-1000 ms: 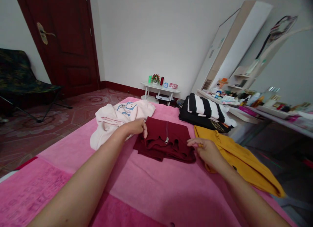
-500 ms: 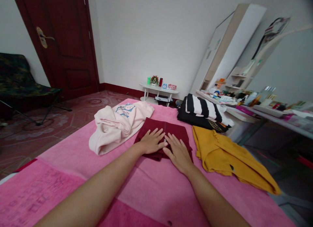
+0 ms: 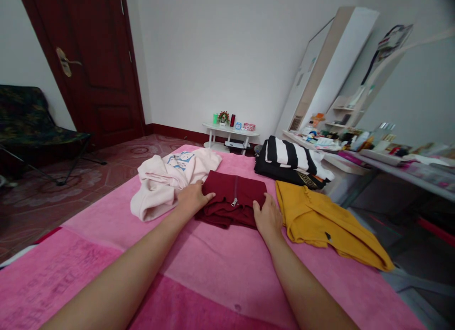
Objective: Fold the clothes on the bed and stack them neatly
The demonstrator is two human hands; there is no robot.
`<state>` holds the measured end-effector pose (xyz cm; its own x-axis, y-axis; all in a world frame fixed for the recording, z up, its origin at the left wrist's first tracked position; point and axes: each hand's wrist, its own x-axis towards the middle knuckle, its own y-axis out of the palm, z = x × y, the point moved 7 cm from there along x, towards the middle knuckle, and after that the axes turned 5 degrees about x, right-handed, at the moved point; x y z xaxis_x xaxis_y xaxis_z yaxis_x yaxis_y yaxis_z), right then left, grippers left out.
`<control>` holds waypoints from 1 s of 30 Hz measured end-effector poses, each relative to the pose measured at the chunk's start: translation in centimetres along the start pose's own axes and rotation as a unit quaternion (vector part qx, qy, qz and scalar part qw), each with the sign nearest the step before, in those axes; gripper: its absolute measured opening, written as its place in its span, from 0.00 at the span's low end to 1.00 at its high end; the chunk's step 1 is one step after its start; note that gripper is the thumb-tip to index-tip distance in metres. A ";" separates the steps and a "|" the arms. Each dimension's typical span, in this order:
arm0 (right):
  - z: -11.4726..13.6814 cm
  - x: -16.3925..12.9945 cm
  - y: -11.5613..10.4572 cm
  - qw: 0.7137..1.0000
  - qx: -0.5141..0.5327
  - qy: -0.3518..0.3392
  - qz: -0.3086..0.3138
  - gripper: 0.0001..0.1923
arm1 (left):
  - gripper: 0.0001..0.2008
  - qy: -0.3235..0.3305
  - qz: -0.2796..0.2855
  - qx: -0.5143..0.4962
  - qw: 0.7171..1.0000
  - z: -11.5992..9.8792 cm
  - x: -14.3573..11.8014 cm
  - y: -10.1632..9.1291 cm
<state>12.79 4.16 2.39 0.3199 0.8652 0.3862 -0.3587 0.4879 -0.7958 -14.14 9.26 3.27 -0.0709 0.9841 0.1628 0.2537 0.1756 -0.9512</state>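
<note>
A folded maroon zip-up top [image 3: 245,185] lies on the pink bedspread [image 3: 227,263], its zipper pull showing near the front. My left hand [image 3: 192,197] clasps its left edge, thumb resting on top and fingers partly hidden at the side. At the opposite edge, my right hand [image 3: 268,215] holds it with the thumb over the cloth; some fingers are out of sight. A rumpled pale pink sweatshirt [image 3: 159,178] with a blue print lies close to my left hand. To the right of my right hand is a mustard yellow hoodie [image 3: 320,221], loosely laid out.
Folded black-and-white striped clothing [image 3: 289,154] sits on a black garment [image 3: 273,169] at the bed's far right. Beyond the bed stands a small white table [image 3: 231,131] with ornaments. A cluttered dressing table [image 3: 359,164] is on the right, a camouflage chair [image 3: 35,121] on the left.
My hands have moved apart from flat on top of the maroon top to its left and right edges, uncovering the zipper. The view has shifted slightly.
</note>
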 end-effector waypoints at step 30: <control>8.7 3.2 0.3 0.964 -0.113 -0.052 0.237 0.46 | 0.18 0.377 -0.116 -0.110 0.912 -11.9 -9.0 0.1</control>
<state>6.10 8.13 7.42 0.0727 0.9973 -0.0094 -0.2382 0.0082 -0.9712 -2.02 0.71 4.81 0.5165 0.6432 0.5653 0.5091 0.3001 -0.8067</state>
